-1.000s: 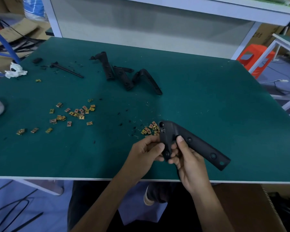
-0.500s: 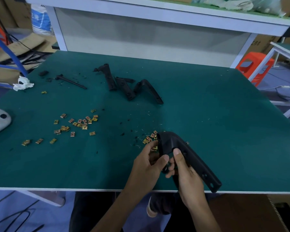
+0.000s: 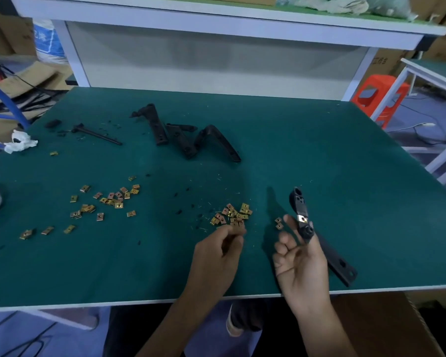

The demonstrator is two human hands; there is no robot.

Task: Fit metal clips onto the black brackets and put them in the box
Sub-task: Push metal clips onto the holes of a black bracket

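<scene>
My right hand (image 3: 300, 261) holds a black angled bracket (image 3: 300, 204) upright above the table's front edge, with a metal clip (image 3: 302, 218) fitted on its upper arm. Its lower arm (image 3: 340, 266) sticks out to the right behind my palm. My left hand (image 3: 220, 249) has its fingertips curled at the near side of a small heap of gold metal clips (image 3: 233, 215); whether it pinches a clip is hidden. Two loose clips (image 3: 278, 223) lie between my hands. Three more black brackets (image 3: 186, 136) lie further back on the green table (image 3: 345, 189).
A wide scatter of gold clips (image 3: 108, 200) covers the left part of the table. A thin black rod (image 3: 98, 135) and a crumpled white cloth (image 3: 20, 143) lie at the back left. A brown cardboard box (image 3: 386, 328) stands below the front edge at right. A white shelf frame (image 3: 216, 21) rises behind.
My left hand let go of the bracket and moved left to the clip heap. My right hand turned the bracket upright, so the fitted clip now shows.
</scene>
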